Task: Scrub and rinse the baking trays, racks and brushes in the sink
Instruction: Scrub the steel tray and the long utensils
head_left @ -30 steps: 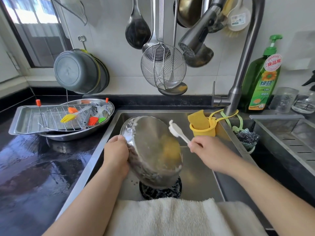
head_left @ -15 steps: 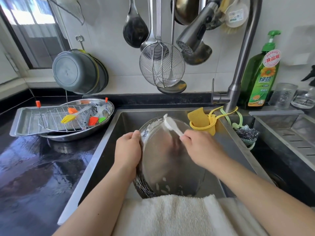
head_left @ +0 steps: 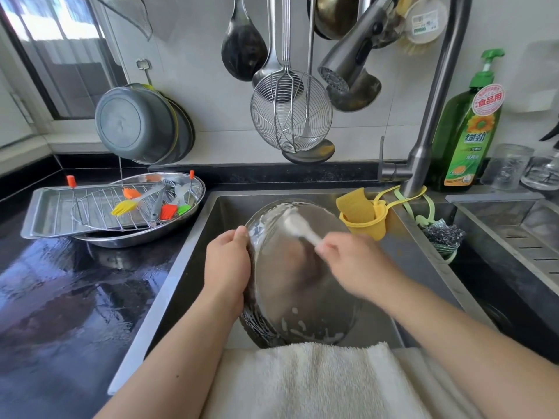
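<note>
A round steel tray (head_left: 290, 285) is standing tilted on its edge inside the sink (head_left: 230, 207), its hollow side facing the person and its lower rim hidden behind the white towel (head_left: 305, 379) draped over the sink's near edge. Its surface is shining but streaked: white suds are clinging along the upper rim and gathering in blobs near the bottom.

The left hand (head_left: 228, 267) is gripping the tray's left rim, thumb on the near side and fingers curled round behind it. The right hand (head_left: 354, 264) is clenched round the handle of a white brush (head_left: 298, 226), whose head is lying against the upper inside of the tray; both hand and brush are blurred.

Compared with half a second before, the tray is standing much as it was, the brush head is sitting slightly lower inside the rim, and the left hand is keeping its hold on the same edge. A second ago the tray was showing its underside, with the brush held off beside it.

On the wet black counter (head_left: 75, 282) to the left, a rectangular tray (head_left: 45, 213) is carrying a wire rack (head_left: 99, 210) and lying across an oval steel dish (head_left: 181, 179), with coloured silicone brushes (head_left: 151, 204) resting on top. A yellow holder (head_left: 366, 216) is hanging at the sink's far right.
</note>
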`<action>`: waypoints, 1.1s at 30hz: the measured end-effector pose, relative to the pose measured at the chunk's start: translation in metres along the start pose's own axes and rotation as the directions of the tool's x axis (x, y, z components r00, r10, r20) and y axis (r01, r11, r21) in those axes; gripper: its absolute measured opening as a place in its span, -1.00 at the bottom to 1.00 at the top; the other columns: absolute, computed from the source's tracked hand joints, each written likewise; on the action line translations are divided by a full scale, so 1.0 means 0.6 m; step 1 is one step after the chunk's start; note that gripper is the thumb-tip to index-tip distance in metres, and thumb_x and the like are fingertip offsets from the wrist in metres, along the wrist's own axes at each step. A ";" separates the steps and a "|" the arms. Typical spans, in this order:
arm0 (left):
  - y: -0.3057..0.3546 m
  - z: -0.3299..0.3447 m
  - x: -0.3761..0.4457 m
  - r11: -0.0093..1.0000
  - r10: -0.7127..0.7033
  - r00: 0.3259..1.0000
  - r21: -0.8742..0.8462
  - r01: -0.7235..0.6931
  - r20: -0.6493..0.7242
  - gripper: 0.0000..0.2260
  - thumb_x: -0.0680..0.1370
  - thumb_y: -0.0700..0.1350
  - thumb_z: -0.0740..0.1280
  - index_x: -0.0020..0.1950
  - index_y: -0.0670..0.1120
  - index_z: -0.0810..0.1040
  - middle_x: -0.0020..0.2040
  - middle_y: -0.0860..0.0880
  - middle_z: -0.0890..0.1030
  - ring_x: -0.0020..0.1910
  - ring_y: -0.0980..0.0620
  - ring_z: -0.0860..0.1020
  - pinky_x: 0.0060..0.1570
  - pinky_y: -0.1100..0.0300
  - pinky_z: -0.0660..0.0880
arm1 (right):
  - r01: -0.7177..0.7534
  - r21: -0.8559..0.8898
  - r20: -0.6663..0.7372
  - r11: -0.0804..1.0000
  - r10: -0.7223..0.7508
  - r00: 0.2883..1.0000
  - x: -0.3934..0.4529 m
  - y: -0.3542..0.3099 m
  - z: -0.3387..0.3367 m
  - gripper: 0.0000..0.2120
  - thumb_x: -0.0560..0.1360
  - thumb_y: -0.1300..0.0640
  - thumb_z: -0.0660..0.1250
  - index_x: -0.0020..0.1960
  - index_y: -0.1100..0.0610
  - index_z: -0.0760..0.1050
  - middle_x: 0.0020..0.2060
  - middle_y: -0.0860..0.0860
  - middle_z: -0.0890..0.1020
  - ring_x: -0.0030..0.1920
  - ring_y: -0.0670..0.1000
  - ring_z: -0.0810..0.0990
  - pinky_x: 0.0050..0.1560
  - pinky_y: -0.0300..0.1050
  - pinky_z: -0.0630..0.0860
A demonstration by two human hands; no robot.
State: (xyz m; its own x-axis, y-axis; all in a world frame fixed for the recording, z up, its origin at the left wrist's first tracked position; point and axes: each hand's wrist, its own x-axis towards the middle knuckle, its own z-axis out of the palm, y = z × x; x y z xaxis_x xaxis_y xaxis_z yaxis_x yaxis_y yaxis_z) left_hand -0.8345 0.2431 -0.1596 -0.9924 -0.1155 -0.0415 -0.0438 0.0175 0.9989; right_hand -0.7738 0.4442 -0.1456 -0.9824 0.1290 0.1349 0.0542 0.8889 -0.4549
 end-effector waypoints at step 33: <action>0.012 0.001 -0.014 0.992 0.124 0.992 0.000 -0.124 -0.028 -0.40 0.63 0.28 0.19 -0.10 -0.30 0.49 -0.26 -0.08 0.54 -0.25 -0.01 0.46 -0.15 0.04 0.42 | -0.119 0.247 0.015 0.962 0.119 0.993 0.008 0.005 0.006 -0.66 0.69 0.00 0.14 -0.17 0.14 0.45 -0.29 0.11 0.54 -0.20 0.18 0.51 -0.22 0.04 0.39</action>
State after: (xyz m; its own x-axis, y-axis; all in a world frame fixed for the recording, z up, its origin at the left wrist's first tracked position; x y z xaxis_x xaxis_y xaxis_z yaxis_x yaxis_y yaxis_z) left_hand -0.8267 0.2450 -0.1522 -0.9867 -0.1397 0.0833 0.0795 0.0320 0.9963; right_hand -0.7792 0.4457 -0.1494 -0.9716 0.2270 0.0663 0.1249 0.7307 -0.6712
